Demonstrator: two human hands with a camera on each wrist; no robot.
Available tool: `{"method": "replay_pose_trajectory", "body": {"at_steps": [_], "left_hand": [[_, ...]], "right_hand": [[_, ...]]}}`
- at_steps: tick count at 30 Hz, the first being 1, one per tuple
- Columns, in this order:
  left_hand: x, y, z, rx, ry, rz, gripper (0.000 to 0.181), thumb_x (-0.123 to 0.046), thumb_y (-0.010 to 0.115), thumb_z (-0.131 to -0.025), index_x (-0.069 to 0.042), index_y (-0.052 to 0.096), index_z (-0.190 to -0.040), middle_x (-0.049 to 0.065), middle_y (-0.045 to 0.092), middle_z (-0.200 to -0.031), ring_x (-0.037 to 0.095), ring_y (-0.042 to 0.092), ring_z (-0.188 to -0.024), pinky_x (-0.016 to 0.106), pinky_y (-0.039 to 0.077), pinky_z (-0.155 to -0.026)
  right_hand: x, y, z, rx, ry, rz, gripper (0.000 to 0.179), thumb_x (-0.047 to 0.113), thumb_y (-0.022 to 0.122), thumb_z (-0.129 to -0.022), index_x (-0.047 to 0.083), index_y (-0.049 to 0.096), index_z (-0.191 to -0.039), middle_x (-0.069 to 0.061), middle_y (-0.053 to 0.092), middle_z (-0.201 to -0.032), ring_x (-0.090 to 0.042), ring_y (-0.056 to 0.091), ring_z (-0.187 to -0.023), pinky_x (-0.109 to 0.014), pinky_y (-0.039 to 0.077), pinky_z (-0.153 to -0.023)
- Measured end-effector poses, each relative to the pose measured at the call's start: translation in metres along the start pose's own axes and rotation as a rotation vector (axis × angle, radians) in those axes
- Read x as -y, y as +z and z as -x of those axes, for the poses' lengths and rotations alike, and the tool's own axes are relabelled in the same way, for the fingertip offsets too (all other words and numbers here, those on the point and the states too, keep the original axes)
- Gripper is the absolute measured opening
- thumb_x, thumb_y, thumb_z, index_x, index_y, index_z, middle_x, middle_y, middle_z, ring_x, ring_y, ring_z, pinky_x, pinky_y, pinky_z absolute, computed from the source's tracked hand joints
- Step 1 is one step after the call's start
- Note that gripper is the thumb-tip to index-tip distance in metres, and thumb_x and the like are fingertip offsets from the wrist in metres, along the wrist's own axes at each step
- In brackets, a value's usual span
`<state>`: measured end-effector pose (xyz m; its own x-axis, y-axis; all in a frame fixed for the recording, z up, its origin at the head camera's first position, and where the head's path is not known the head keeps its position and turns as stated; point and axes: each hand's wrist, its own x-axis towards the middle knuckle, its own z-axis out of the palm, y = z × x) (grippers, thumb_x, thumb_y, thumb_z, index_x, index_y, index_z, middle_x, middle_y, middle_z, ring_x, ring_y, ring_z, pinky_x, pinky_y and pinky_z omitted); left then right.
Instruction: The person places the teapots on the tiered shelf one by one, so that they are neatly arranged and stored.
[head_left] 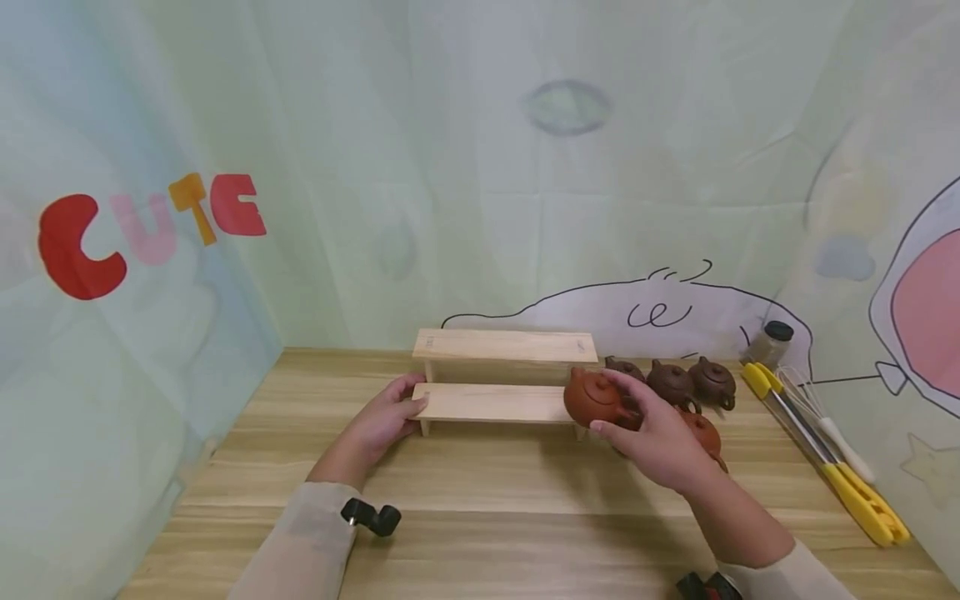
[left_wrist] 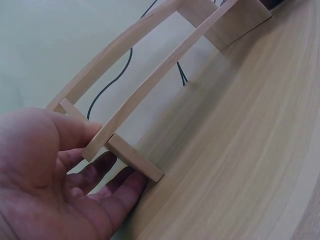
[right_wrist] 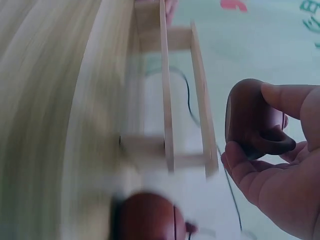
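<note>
A two-tier wooden stand [head_left: 495, 403] sits on the table. My left hand [head_left: 386, 417] grips its left end, with the thumb at the edge of the lower board [left_wrist: 150, 82] and the other fingers around the leg [left_wrist: 134, 157]. In my right hand [head_left: 660, 437] is a reddish-brown clay teapot [head_left: 591, 400], held between thumb and fingers in the air. In the head view it overlaps the right end of the lower board; the right wrist view shows its rounded body [right_wrist: 247, 115] and handle near the palm.
Several dark brown teapots [head_left: 671, 383] stand to the right of the stand. Another reddish teapot [head_left: 705, 432] is partly behind my right hand. Farther right lie yellow-handled tongs [head_left: 813, 442] and a whisk [head_left: 840, 437], with a black-lidded jar [head_left: 771, 343] behind. A printed cloth hangs around the table.
</note>
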<state>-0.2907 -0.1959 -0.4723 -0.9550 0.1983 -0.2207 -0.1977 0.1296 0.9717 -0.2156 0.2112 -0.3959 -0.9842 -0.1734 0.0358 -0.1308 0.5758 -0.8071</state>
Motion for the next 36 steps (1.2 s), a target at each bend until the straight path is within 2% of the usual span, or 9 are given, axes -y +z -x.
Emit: {"method": "replay_pose_trajectory", "body": {"at_steps": [7,11,17,23,27,31,36], "left_hand": [[0.000,0.004,-0.001,0.005,0.008,0.005,0.055,-0.016,0.052,-0.112,-0.003,0.033,-0.163,0.024,0.024,-0.175,0.041,0.049,-0.148,0.061,0.040,-0.125],[0.001,0.005,-0.002,0.003,0.011,0.012,0.054,-0.016,0.052,-0.112,-0.003,0.035,-0.162,0.024,0.030,-0.171,0.039,0.052,-0.144,0.059,0.043,-0.123],[0.001,0.003,-0.002,0.012,0.012,0.006,0.055,-0.016,0.052,-0.112,-0.003,0.034,-0.162,0.025,0.030,-0.171,0.037,0.053,-0.142,0.059,0.044,-0.122],[-0.001,0.000,-0.002,0.021,0.015,0.011,0.056,-0.017,0.052,-0.112,-0.003,0.033,-0.163,0.025,0.028,-0.173,0.037,0.053,-0.144,0.059,0.043,-0.123],[0.001,0.000,-0.001,0.025,0.012,0.015,0.057,-0.016,0.052,-0.112,-0.003,0.032,-0.163,0.025,0.026,-0.174,0.038,0.052,-0.145,0.060,0.043,-0.123],[0.001,-0.001,0.000,0.017,0.002,0.019,0.057,-0.017,0.052,-0.112,-0.005,0.032,-0.164,0.023,0.026,-0.174,0.040,0.050,-0.147,0.060,0.041,-0.124],[0.001,0.000,0.001,0.013,0.001,0.022,0.057,-0.019,0.052,-0.112,-0.006,0.032,-0.164,0.023,0.026,-0.174,0.040,0.049,-0.148,0.060,0.040,-0.125]], "right_hand": [[0.033,0.034,-0.019,0.073,-0.076,-0.082,0.076,0.025,0.082,-0.096,0.027,0.044,-0.161,-0.009,0.052,-0.161,-0.035,0.062,-0.139,-0.048,0.060,-0.104],[0.054,0.048,-0.034,0.090,-0.116,-0.087,0.077,0.025,0.083,-0.095,0.025,0.045,-0.162,-0.007,0.056,-0.158,-0.033,0.063,-0.138,-0.050,0.058,-0.107],[0.079,0.068,-0.063,0.088,-0.109,-0.029,0.077,0.027,0.083,-0.095,0.028,0.046,-0.162,-0.003,0.059,-0.155,-0.030,0.062,-0.139,-0.052,0.055,-0.112],[0.094,0.086,-0.098,0.089,-0.124,0.028,0.075,0.029,0.082,-0.096,0.024,0.047,-0.161,-0.005,0.061,-0.154,-0.030,0.061,-0.139,-0.052,0.052,-0.116],[0.101,0.096,-0.118,0.113,-0.129,0.011,0.071,0.026,0.082,-0.095,0.023,0.051,-0.159,-0.007,0.063,-0.151,-0.030,0.063,-0.136,-0.050,0.054,-0.112],[0.107,0.103,-0.135,0.130,-0.124,0.037,0.071,0.029,0.082,-0.096,0.022,0.050,-0.159,-0.008,0.064,-0.151,-0.029,0.063,-0.136,-0.049,0.055,-0.111],[0.111,0.107,-0.149,0.131,-0.121,0.071,0.073,0.030,0.080,-0.097,0.020,0.047,-0.162,-0.007,0.061,-0.155,-0.030,0.057,-0.144,-0.050,0.049,-0.118]]}}
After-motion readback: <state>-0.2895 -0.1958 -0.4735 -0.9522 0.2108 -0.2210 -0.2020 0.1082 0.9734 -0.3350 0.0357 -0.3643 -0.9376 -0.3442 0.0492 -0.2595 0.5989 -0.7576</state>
